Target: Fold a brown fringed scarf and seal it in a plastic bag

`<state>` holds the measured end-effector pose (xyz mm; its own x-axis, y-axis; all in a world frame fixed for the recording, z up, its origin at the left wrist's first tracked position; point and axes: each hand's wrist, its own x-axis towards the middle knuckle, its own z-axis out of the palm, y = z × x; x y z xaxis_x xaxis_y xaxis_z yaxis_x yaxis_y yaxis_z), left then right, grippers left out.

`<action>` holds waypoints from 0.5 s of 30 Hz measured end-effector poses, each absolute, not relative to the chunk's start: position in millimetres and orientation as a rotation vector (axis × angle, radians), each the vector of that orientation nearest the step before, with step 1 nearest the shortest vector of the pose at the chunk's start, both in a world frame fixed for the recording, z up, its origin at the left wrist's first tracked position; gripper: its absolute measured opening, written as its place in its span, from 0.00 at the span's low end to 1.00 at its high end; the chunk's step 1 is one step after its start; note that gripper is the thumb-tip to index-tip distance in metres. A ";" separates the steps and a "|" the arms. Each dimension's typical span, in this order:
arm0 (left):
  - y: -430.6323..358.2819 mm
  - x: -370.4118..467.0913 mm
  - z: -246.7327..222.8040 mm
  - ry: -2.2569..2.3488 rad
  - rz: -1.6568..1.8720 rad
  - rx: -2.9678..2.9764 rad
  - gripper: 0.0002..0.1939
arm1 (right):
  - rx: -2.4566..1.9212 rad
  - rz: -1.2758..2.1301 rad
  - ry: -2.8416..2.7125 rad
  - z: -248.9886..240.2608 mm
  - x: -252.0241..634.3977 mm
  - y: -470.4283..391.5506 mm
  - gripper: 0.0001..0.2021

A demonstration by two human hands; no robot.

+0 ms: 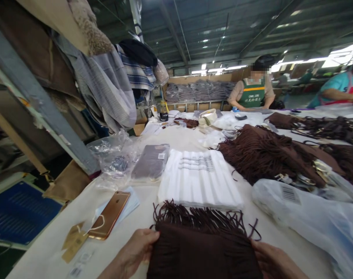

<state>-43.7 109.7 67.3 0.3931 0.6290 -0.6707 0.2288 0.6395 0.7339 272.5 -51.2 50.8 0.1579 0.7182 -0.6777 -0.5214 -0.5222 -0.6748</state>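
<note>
Between my two hands lies a dark brown fringed scarf (204, 250), flat on the white table (48, 255), its tassels pointing away from me. My left hand (137, 248) grips the scarf's left edge: thumb on top of the fabric, fingers curled under it, so the hand is closed on the cloth. My right hand (274, 259) rests on the scarf's right edge with the fingers laid nearly flat; whether they pinch the fabric I cannot tell.

Just beyond the tassels sits a stack of white folded bags (199, 180). Left of my left hand, a gold phone (109, 214) lies on some papers, with tan paper tags (73, 242) beside it. Right of my right hand lies a clear plastic bag with a barcode label (307, 217). Farther off, beyond that bag, is a pile of brown fringed scarves (263, 155). Across the table, well apart from my hands, a person in a green apron (253, 95) works.
</note>
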 end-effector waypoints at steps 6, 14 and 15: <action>137.7 -30.8 57.2 0.898 0.138 0.547 0.22 | -0.912 1.901 -0.292 56.7 274.4 -27.2 0.19; 162.6 -8.3 41.0 0.626 -0.035 0.911 0.28 | -0.850 2.048 -0.384 29.1 279.3 5.8 0.23; 161.2 -3.0 39.5 0.638 -0.028 1.050 0.31 | -0.890 2.009 -0.445 28.7 277.1 8.7 0.24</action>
